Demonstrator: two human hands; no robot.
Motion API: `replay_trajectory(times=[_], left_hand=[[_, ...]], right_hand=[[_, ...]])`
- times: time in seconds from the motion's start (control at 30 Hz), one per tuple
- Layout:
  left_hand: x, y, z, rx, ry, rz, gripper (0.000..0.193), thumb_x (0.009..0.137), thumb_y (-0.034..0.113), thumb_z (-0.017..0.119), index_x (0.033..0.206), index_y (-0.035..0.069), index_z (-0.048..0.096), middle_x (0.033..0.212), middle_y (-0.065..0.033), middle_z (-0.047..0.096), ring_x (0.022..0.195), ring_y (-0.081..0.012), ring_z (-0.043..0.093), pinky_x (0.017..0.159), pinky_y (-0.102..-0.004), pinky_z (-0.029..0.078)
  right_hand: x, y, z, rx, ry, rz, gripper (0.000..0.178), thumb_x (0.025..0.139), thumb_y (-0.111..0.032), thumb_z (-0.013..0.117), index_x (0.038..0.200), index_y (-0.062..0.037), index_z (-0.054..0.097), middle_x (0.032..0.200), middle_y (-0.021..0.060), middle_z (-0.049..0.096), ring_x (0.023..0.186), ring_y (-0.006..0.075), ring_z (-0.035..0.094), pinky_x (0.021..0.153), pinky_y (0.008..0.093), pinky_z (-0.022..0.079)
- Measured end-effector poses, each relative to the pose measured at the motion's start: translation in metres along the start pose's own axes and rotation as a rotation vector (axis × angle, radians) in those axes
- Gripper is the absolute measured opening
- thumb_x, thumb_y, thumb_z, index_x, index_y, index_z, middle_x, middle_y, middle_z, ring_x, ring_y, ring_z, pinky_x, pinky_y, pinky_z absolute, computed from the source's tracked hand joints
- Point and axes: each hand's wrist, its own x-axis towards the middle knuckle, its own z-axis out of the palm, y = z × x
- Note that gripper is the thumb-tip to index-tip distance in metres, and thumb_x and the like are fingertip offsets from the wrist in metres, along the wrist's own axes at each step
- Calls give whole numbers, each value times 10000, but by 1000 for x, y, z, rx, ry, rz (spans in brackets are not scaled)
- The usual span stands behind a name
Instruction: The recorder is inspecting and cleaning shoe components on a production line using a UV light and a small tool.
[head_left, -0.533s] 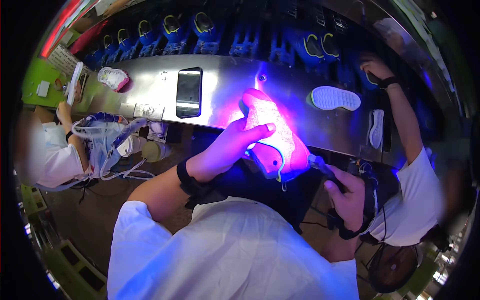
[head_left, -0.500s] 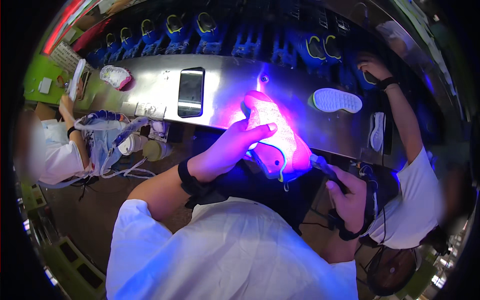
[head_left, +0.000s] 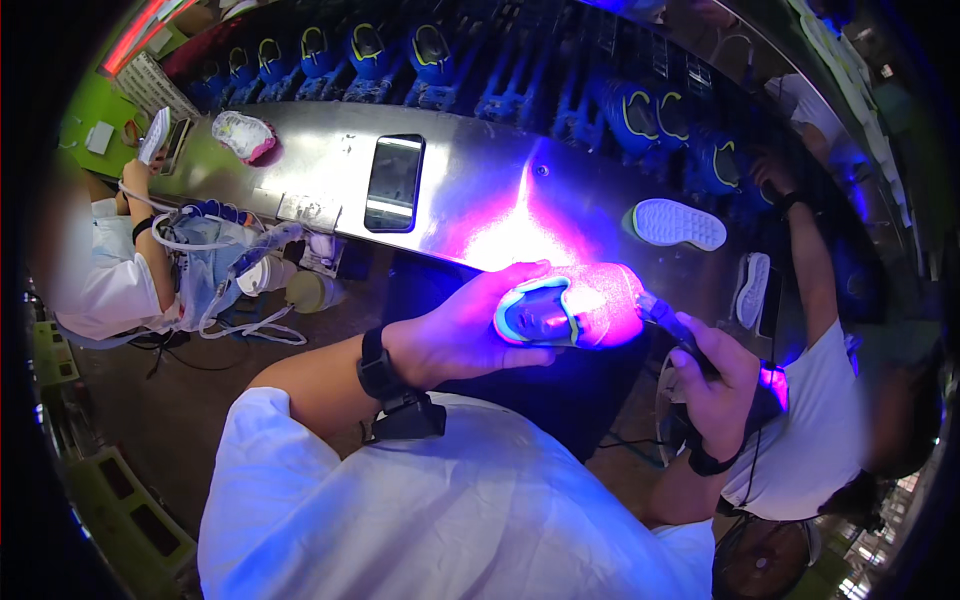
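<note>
My left hand (head_left: pixel 452 328) grips a shoe upper (head_left: pixel 605 300) by its collar end, thumb above and fingers beneath. The upper is fitted on a dark last and glows pink under violet light, with a pale blue rim round its opening. In my right hand (head_left: pixel 718 378) is a slim dark brush (head_left: pixel 672 322), pinched between thumb and fingers. Its tip meets the toe end of the upper; the bristles are hard to make out in the glare. Both hands are in front of my body, just off the bench's near edge.
Beyond my hands runs a metal bench (head_left: pixel 330 150) with a phone (head_left: pixel 394 184), a white sole (head_left: pixel 680 223), another sole (head_left: pixel 752 290) and a white-and-pink shoe piece (head_left: pixel 243 136). Blue uppers (head_left: pixel 432 55) stand on a rack behind. Co-workers sit at left (head_left: pixel 110 290) and right (head_left: pixel 815 400).
The upper has swung from upright to lying sideways, its toe end now toward the right hand, and has come nearer to me. The brush has moved slightly right and up with my right hand.
</note>
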Motion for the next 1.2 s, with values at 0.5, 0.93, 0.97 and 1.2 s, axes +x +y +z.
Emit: replay_trajectory(times=[0.5,0.93,0.97,1.2], left_hand=[[-24,-1,-27,-447,-283,-299,645,1002,568,511,1303,1,578,1193,-299,628,868,-305,720,663,-297,637],[-22,11,-10,36,-329,-24,599,1004,394,572,1457,19,458,1325,-185,610,1125,-310,640,910,-416,551],[-20,17,6,238,-123,89,611,997,363,595,1473,10,442,1366,-169,602,1210,-292,618,1020,-434,512],[9,48,42,1110,-166,474,845,822,118,837,1530,-3,390,1379,-79,592,1289,-169,549,1102,-367,441]], right_hand=[[24,-24,43,19,20,-9,419,794,0,783,1207,-45,729,842,75,665,726,180,611,678,305,476],[-25,23,79,94,113,80,380,879,-31,730,1252,21,679,1099,164,743,980,229,720,889,339,533],[-17,23,78,99,145,94,380,879,-31,730,1252,21,679,1099,164,743,980,229,720,889,339,533],[4,24,83,204,297,139,407,856,-36,771,1250,15,683,1094,189,744,991,250,725,912,347,536]])
